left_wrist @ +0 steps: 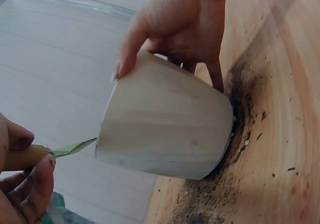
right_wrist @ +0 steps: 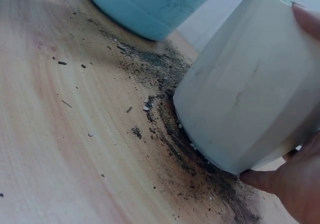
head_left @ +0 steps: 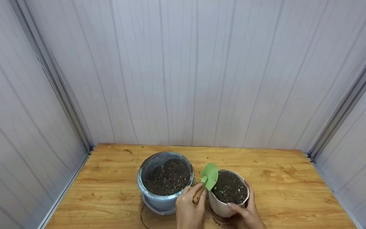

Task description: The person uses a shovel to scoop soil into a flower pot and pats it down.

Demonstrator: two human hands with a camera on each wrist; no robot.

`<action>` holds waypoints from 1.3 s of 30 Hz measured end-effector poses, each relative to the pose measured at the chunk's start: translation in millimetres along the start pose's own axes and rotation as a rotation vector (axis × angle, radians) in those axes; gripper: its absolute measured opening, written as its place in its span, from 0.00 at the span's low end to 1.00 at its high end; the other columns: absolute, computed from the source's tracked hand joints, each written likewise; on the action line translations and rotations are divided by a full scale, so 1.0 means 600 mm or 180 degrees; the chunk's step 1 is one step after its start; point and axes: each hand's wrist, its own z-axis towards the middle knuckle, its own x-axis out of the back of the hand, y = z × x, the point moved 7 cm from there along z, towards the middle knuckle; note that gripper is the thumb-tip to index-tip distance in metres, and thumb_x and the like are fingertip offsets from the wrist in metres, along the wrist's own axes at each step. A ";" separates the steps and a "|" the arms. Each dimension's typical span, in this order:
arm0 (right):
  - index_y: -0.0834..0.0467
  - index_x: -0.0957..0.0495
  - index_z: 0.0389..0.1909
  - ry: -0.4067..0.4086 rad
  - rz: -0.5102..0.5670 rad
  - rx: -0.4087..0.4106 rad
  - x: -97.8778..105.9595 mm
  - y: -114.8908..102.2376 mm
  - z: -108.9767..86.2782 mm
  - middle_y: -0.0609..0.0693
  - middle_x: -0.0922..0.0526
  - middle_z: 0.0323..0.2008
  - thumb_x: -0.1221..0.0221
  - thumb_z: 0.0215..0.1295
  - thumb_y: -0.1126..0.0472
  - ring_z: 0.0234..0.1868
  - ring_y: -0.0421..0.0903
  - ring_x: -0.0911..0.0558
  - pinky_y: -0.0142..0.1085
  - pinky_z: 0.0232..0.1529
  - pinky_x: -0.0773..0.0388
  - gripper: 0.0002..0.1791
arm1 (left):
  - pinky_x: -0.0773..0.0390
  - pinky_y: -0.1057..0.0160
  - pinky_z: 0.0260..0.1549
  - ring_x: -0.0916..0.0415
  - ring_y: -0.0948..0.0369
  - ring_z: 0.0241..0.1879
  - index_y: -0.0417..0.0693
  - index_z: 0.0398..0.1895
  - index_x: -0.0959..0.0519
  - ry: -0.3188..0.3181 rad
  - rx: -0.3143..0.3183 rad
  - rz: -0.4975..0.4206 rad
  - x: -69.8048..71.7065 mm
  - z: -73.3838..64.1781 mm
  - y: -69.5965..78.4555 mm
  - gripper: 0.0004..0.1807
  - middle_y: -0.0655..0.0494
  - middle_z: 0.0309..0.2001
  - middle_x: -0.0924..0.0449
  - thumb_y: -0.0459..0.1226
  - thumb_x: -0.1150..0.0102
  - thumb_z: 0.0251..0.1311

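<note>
My left hand (head_left: 189, 205) grips the wooden handle of a small trowel (head_left: 210, 176), its green blade pointing up at the left rim of a white plant pot (head_left: 220, 206). In the left wrist view, the blade's tip overlaps the edge of the pot (left_wrist: 165, 114). Dark soil (head_left: 230, 188) fills this pot almost to its rim. On the pot's right side, my right hand (head_left: 249, 208) holds it, thumb at the near rim and fingers round the far side. The right wrist view has the pot (right_wrist: 250, 89) slanting across it, part of the right hand (right_wrist: 295, 184) against its side.
Left of the white pot stands a larger blue pot (head_left: 165, 203), partly filled with dark soil (head_left: 170, 178). Spilled soil (right_wrist: 165, 129) lies on the wooden table (head_left: 284, 190) around the white pot's base. Pale panel walls (head_left: 183, 73) enclose the table at the back and sides.
</note>
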 end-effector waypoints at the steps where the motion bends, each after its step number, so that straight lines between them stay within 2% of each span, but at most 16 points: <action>1: 0.63 0.64 0.75 -0.0014 0.0021 0.0028 0.000 -0.002 0.001 0.70 0.54 0.72 0.37 0.57 0.76 0.61 0.32 0.37 0.24 0.59 0.38 0.54 | 0.23 0.63 0.25 0.22 0.66 0.26 0.50 0.40 0.11 0.0031 0.0015 -0.0007 0.004 0.003 0.000 0.12 0.63 0.29 0.20 0.32 0.26 0.51; 4: 0.64 0.63 0.74 -0.0037 0.0064 0.0062 0.000 -0.003 0.003 0.71 0.54 0.71 0.37 0.57 0.76 0.60 0.31 0.36 0.25 0.59 0.37 0.53 | 0.24 0.64 0.23 0.24 0.67 0.25 0.49 0.40 0.12 0.0047 0.0109 -0.0120 0.017 0.010 -0.001 0.11 0.62 0.29 0.20 0.32 0.26 0.51; 9: 0.65 0.62 0.74 -0.0010 0.0034 0.0126 0.001 -0.002 0.003 0.70 0.52 0.70 0.38 0.56 0.77 0.60 0.31 0.35 0.24 0.58 0.37 0.52 | 0.27 0.68 0.19 0.26 0.69 0.23 0.49 0.40 0.11 0.0038 0.0398 -0.0437 0.043 0.029 -0.009 0.09 0.61 0.29 0.19 0.37 0.26 0.55; 16: 0.63 0.63 0.74 -0.0032 0.0134 0.0024 -0.003 0.002 0.003 0.69 0.53 0.71 0.38 0.56 0.77 0.60 0.32 0.34 0.26 0.58 0.36 0.53 | 0.25 0.66 0.18 0.23 0.66 0.24 0.46 0.38 0.12 0.0181 0.0341 -0.0542 0.095 0.064 -0.023 0.08 0.57 0.33 0.15 0.34 0.27 0.55; 23: 0.62 0.61 0.75 -0.0004 0.0056 0.0035 0.001 0.001 0.003 0.69 0.51 0.71 0.38 0.56 0.77 0.60 0.33 0.34 0.25 0.58 0.37 0.52 | 0.24 0.65 0.19 0.21 0.65 0.26 0.48 0.37 0.11 0.0345 0.0281 -0.0378 0.146 0.091 -0.043 0.07 0.57 0.34 0.14 0.33 0.27 0.54; 26: 0.62 0.62 0.75 -0.0018 0.0042 0.0044 0.002 0.000 0.003 0.69 0.52 0.71 0.38 0.56 0.76 0.60 0.32 0.34 0.25 0.58 0.37 0.53 | 0.23 0.66 0.21 0.21 0.64 0.27 0.45 0.37 0.11 0.0420 0.0151 -0.0306 0.162 0.100 -0.048 0.07 0.56 0.33 0.14 0.31 0.27 0.53; 32: 0.64 0.64 0.74 -0.0057 0.0036 0.0098 0.001 -0.002 0.004 0.71 0.53 0.71 0.39 0.56 0.77 0.60 0.30 0.35 0.24 0.58 0.37 0.52 | 0.27 0.66 0.18 0.24 0.63 0.23 0.42 0.36 0.12 0.0519 -0.0062 -0.0095 0.185 0.111 -0.060 0.07 0.54 0.31 0.14 0.29 0.28 0.53; 35: 0.65 0.65 0.74 -0.0079 0.0067 0.0081 -0.001 -0.001 0.004 0.71 0.55 0.71 0.39 0.56 0.78 0.59 0.29 0.36 0.23 0.58 0.38 0.53 | 0.25 0.65 0.21 0.22 0.62 0.25 0.41 0.37 0.12 0.0525 -0.0024 0.0054 0.194 0.112 -0.069 0.07 0.52 0.33 0.14 0.29 0.28 0.53; 39: 0.63 0.66 0.74 -0.0102 0.0127 -0.0007 -0.003 0.001 0.004 0.70 0.57 0.72 0.39 0.57 0.78 0.59 0.29 0.37 0.23 0.57 0.39 0.54 | 0.24 0.61 0.24 0.21 0.60 0.28 0.41 0.39 0.13 0.0455 0.0201 0.0380 0.202 0.112 -0.086 0.09 0.51 0.36 0.15 0.30 0.28 0.54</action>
